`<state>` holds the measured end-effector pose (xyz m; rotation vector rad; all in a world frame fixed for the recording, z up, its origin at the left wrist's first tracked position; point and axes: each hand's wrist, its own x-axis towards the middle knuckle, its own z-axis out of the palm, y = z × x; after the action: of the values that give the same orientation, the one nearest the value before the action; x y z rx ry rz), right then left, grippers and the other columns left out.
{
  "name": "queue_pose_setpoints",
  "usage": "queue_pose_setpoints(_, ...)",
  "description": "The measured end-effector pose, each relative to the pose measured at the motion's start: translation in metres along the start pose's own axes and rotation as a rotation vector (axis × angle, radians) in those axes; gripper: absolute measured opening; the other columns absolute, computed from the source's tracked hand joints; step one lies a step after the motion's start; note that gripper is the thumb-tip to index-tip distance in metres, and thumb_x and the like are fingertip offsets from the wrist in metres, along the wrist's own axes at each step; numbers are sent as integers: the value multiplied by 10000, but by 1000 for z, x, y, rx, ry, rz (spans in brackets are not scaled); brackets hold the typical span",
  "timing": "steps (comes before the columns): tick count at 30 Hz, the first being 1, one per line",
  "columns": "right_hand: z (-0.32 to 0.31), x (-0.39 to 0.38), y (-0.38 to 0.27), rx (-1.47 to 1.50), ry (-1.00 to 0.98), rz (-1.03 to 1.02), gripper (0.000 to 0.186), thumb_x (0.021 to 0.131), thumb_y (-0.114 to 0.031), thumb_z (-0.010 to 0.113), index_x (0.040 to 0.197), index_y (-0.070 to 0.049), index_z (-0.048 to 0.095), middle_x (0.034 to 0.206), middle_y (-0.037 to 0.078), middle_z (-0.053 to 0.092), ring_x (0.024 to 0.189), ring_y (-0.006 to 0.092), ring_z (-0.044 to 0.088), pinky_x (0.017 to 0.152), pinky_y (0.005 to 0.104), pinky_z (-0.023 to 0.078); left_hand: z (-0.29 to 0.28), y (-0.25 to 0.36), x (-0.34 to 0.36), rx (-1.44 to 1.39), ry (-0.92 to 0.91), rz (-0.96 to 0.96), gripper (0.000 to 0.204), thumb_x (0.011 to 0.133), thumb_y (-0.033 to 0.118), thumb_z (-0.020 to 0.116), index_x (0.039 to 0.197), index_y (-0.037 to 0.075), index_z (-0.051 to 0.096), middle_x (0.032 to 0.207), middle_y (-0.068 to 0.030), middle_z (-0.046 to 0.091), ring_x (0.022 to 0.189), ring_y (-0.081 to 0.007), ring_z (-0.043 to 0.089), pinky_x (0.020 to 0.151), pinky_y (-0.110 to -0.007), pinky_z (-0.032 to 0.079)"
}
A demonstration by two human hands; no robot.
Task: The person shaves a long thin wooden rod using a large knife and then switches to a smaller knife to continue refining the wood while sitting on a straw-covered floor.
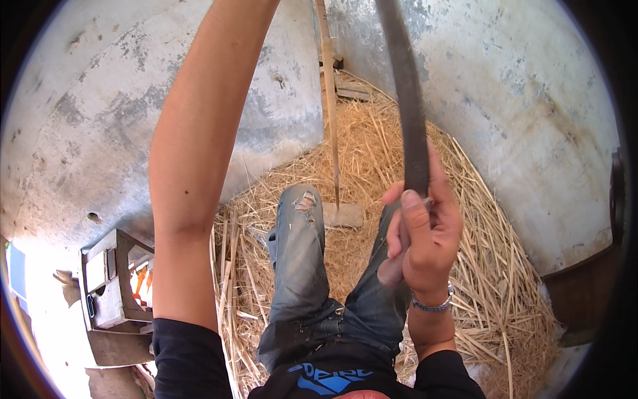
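The right hand is gripping the tool over the right leg of the jeans, thumb lying along its base. Left of the jeans, the left arm is pointing away; its hand is lying out of view, I cannot tell its fingers' state. The blade is showing dark, long, curving. Coarse straw is surrounding the jeans.

Scuffed pale walls flank a straw-covered floor, with bright light around a wooden stand.
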<state>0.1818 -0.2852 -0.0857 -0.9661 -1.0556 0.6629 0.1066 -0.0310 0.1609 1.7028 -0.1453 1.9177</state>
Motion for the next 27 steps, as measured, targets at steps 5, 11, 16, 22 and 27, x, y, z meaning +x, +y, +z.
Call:
queue_pose_setpoints(5, 10, 9, -30, -68, 101, -169, 573, 1050, -89, 519, 1592, -29, 343, 917, 56, 661, 511, -14, 473, 439, 159, 380, 0, -5, 3, -13, 34, 12, 334, 1105, 276, 427, 955, 13, 567, 579, -13, 479, 432, -114, 430, 394, -288, 318)
queue_pose_setpoints(11, -3, 1, -46, -76, -99, 125, 571, 1049, -105, 522, 1588, -25, 348, 874, 51, 644, 505, 1, 477, 421, 169, 374, 2, -3, 3, -82, -6, -23, 323, 1109, 275, 439, 935, 30, 560, 564, 11, 461, 426, -97, 410, 384, -280, 301)
queue_pose_setpoints(16, 14, -7, -56, -18, 135, -68, 579, 1060, -118, 491, 1606, -49, 310, 907, 85, 654, 501, 12, 493, 415, 170, 394, 13, -4, -4, -35, -2, 17, 324, 1108, 276, 444, 925, 42, 572, 566, 36, 442, 428, -83, 396, 392, -267, 296)
queue_pose_setpoints(22, -28, 0, -29, 3, -160, 327, 587, 1077, -144, 506, 1612, -46, 285, 918, 83, 650, 482, 23, 486, 394, 182, 404, 6, 1, -1, -56, 69, -41, 339, 1108, 295, 443, 931, 39, 578, 587, 25, 452, 426, -92, 396, 400, -265, 300)
queue_pose_setpoints(27, -5, -3, -61, 222, 217, -195, 611, 1072, -139, 504, 1621, -43, 253, 923, 58, 631, 474, 24, 466, 388, 183, 391, 4, -7, 1, -106, 9, -14, 328, 1109, 299, 440, 924, 56, 558, 593, 23, 444, 429, -94, 389, 397, -272, 300)
